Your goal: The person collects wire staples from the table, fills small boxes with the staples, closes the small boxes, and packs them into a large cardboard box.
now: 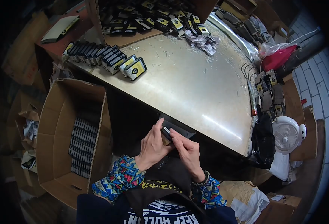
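Close to the table's front edge, my left hand [152,146] is wrapped round a small black ink cartridge [166,131] with a white label on its edge. The fingers of my right hand [186,148] press together against the same cartridge from the other side, hiding much of it. A dark flat panel [181,130] juts out from the table edge just beyond my fingers. Farther off on the left side of the table stands a row of cartridges [112,59], with a yellow-labelled cartridge [136,69] at its near end.
Left of me an open cardboard box [56,138] holds stacked cartridges [84,147]. A heap of cartridges [131,22] fills a tipped carton at the back of the metal table [186,82], beside crumpled paper [205,42]. To the right are a white fan [287,135] and a black bag [263,140].
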Demonstrator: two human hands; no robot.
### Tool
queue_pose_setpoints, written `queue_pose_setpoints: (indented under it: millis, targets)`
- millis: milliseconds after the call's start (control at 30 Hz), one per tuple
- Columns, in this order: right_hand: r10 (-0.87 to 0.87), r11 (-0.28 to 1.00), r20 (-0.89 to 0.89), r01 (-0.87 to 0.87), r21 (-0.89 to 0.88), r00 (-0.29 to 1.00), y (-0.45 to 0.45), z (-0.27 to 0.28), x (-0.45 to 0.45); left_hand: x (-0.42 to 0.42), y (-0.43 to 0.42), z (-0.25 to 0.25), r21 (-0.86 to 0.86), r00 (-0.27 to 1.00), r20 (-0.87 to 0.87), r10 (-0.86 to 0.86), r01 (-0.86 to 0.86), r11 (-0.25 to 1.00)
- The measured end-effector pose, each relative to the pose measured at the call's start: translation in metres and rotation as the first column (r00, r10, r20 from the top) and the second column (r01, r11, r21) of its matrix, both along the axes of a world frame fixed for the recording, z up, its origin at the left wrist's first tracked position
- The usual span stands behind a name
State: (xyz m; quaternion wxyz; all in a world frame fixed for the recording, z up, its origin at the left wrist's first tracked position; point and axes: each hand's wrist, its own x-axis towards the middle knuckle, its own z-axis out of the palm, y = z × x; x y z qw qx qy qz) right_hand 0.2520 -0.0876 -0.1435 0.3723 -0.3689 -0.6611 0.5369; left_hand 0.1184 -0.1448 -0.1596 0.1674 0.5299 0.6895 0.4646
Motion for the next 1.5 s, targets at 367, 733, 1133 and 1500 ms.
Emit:
queue_pose_setpoints:
  millis: [367, 733, 1133, 1500]
  targets:
    - [-0.124, 0.981, 0.033, 0.127, -0.147, 0.992, -0.001, 0.010, -0.007, 0.006, 0.003, -0.002, -0.042, 0.999, -0.036, -0.031, 0.029, 0.999]
    - [0.006, 1.000, 0.208, -0.005, -0.004, 0.978, 0.004, 0.013, 0.000, 0.008, 0.004, -0.007, -0.058, 0.998, 0.064, 0.000, 0.004, 0.998]
    - [-0.441, 0.632, -0.014, 0.321, 0.705, 0.897, 0.073, 0.019, 0.035, -0.004, 0.038, 0.023, 0.145, 0.989, -0.089, -0.116, 0.128, 0.981]
    - [-0.090, 0.883, -0.037, 0.097, 0.459, 0.995, 0.113, -0.002, -0.006, -0.020, 0.116, 0.011, 0.235, 0.985, -0.046, -0.168, 0.174, 0.956]
